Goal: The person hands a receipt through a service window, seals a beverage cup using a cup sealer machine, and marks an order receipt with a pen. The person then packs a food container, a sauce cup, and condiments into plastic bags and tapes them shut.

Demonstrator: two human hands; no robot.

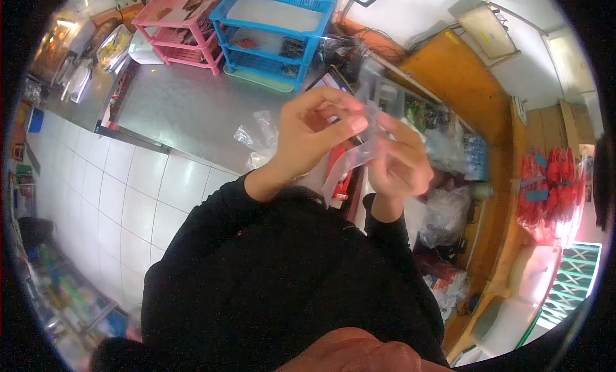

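Observation:
A clear plastic bag [346,161] is pinched between my two hands in front of my chest. My left hand [316,129] grips its edge with thumb and forefinger, the other fingers curled. On the other side, my right hand [401,155] has its fingers closed on the same bag. Part of the bag rises above the fingers and part hangs below them; its mouth is hard to make out. More clear plastic bags [262,133] lie on the metal table [186,112] beside my left wrist. Behind my hands, a dark-edged screen [330,79] is partly hidden.
A pink tiered rack [210,56] and a blue tiered rack [260,29] stand at the table's back. Crumpled plastic [443,215] and packed goods sit along the orange wall [449,70] on the right. Red packets [548,186] hang farther right. White floor tiles [135,192] show at left.

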